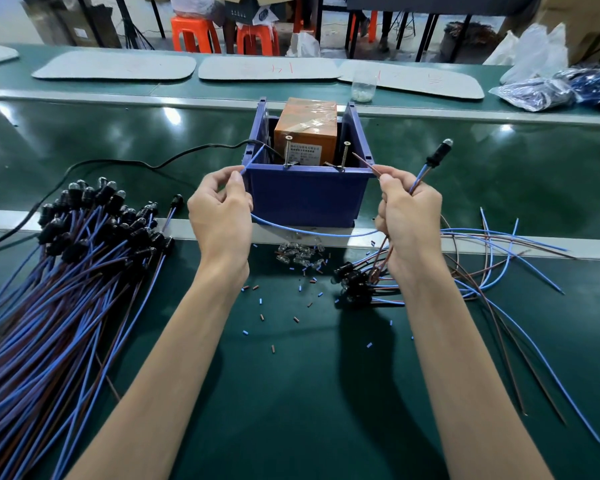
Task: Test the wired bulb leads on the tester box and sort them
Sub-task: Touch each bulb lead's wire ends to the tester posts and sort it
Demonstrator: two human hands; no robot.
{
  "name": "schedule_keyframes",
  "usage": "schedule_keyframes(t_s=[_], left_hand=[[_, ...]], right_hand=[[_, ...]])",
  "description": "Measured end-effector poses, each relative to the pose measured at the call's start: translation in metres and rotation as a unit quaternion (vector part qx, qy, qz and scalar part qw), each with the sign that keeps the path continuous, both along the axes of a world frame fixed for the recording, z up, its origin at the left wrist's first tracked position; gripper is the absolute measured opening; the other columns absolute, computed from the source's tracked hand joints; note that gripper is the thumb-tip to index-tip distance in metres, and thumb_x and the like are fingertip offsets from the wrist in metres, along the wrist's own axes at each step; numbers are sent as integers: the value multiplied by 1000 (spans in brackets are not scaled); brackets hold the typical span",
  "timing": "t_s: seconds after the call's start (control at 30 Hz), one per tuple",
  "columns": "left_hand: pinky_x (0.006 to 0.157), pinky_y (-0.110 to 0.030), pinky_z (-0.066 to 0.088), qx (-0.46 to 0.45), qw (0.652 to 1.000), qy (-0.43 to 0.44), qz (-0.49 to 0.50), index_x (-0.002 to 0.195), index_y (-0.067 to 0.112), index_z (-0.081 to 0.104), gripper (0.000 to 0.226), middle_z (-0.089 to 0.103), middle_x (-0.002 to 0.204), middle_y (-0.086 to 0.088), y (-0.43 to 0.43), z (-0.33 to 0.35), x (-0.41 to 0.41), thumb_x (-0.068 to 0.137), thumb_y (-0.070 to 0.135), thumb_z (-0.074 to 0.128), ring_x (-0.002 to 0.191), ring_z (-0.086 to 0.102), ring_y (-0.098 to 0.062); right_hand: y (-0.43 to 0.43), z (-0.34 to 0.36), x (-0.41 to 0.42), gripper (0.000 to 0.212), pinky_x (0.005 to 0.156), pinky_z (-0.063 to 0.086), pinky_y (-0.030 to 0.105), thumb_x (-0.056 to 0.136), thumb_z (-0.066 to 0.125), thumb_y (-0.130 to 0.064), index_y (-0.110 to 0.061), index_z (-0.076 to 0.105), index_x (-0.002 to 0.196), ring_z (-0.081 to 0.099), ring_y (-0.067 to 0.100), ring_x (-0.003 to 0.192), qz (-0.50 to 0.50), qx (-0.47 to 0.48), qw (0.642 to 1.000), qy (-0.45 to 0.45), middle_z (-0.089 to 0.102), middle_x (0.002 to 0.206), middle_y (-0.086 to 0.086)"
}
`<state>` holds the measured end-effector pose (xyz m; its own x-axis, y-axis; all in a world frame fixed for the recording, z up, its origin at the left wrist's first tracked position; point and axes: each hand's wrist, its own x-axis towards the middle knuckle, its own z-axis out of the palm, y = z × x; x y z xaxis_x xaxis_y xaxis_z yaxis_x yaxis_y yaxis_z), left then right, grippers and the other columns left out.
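I observe one wired bulb lead held across the front of the blue plastic tester box (305, 199), which stands on the green worktop (291, 375).

Left hand (219, 216): grip closed, thumb and forefinger pinching the light-blue lead wire (312, 232) near its end. The free tip points up and away, towards the left upright screw (287, 150) on the box rim, but is not touching it. From the pinch, the wire sags in a low arc, left to right, to the other hand.

Right hand (409, 216): grip closed, fingers curled round the same lead, and the thumb and forefinger pinching the brown lead wire (362, 160). Its tip points up and left, near the right upright screw (344, 155). The black bulb holder with clear bulb (439, 148) rises from this fist, its long axis tilted up and to the right, bulb end uppermost.

An orange taped block (305, 129) sits inside the box. A large heap of wired bulbs (84, 244) lies to the left, holders away from me. A smaller heap (354, 277) lies under the right wrist.
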<state>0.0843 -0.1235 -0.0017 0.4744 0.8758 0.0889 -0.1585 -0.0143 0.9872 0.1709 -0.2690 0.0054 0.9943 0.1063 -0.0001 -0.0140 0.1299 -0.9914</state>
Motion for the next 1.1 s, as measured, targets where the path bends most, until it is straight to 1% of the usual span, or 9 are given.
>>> schedule_keyframes(t_s=[0.07,0.17,0.33,0.6,0.73,0.93,1.1], left_hand=[[54,-17,33,2,1000,14,-11,92,19,63,17,48,41,16,0,-2,1,98,14,49,44,42,0],[57,-20,35,19,999,25,-39,90,23,66,19,50,43,15,-1,-2,1,98,15,50,45,43,1],[50,-15,32,29,997,23,-70,87,26,67,22,49,44,14,-2,0,0,98,16,50,47,39,-2],[47,-14,26,17,996,7,-88,85,22,67,25,38,44,15,-5,3,-1,99,15,48,45,32,-2],[48,-16,25,15,996,8,-84,84,21,67,26,34,53,6,-5,4,-1,100,14,47,46,30,-3],[45,-15,22,21,996,16,-83,85,19,68,25,32,56,3,-7,4,-1,100,14,48,46,28,-4],[45,-14,24,19,996,18,-82,84,19,68,26,31,58,0,-7,4,-1,100,14,48,46,28,-4]], right_hand=[[2,-2,0,28,48,26,18,97,46,-8,-21,67,83,27,5,48,11,-8,1000,0,34,46,-16],[2,-3,0,30,39,22,17,98,43,-8,-21,66,84,22,4,40,43,-3,999,3,27,45,-14],[1,-3,0,30,36,20,14,99,43,-8,-19,67,88,20,2,38,81,10,997,-1,25,46,-15],[-1,-2,0,32,36,21,14,97,44,-6,-19,70,85,19,3,37,89,6,996,-2,25,42,-16],[-2,-1,0,32,36,21,14,96,44,-4,-19,71,85,19,3,38,85,1,996,-6,25,43,-14],[-4,1,0,33,37,22,15,96,45,-4,-18,72,83,19,5,39,81,-5,997,-8,25,44,-13],[-4,1,-1,33,37,22,14,96,45,-4,-19,72,82,20,4,39,81,-6,997,-4,25,43,-13]])
